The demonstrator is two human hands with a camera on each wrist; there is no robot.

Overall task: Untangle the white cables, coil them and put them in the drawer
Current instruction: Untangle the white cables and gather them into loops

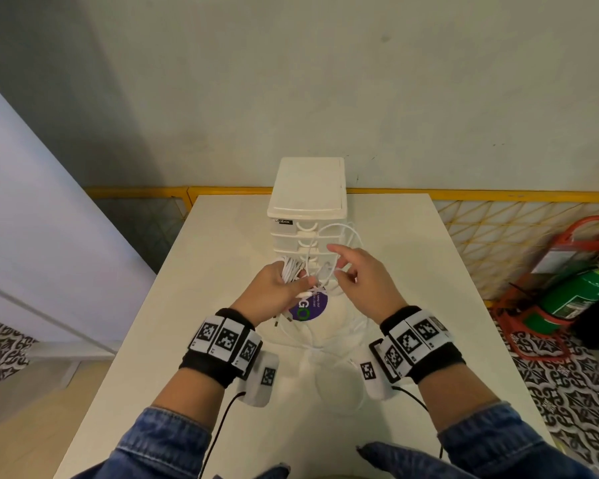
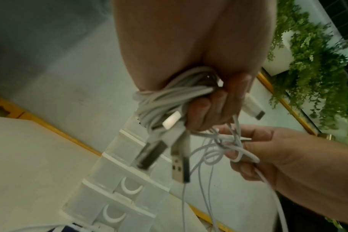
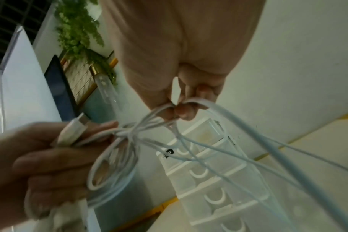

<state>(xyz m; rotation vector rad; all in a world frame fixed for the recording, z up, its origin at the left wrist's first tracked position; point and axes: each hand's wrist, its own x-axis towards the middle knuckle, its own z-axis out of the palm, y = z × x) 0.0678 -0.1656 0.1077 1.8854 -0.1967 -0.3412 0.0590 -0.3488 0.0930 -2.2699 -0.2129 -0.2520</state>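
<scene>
White cables [image 1: 336,233] gripped by left hand [image 1: 277,292], pinched by right hand [image 1: 363,278] | drawer unit [image 1: 306,205] behind | sticker [image 1: 308,307] below

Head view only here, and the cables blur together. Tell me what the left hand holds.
Observer: The left hand grips a wound bundle of white cables, with USB plugs hanging below it.
Operator: Report the right hand.
Observer: The right hand pinches one loop of cable between thumb and fingertip.
Operator: Say where the tangle is.
Observer: A knot sits between the hands, in front of the drawer unit.
</scene>
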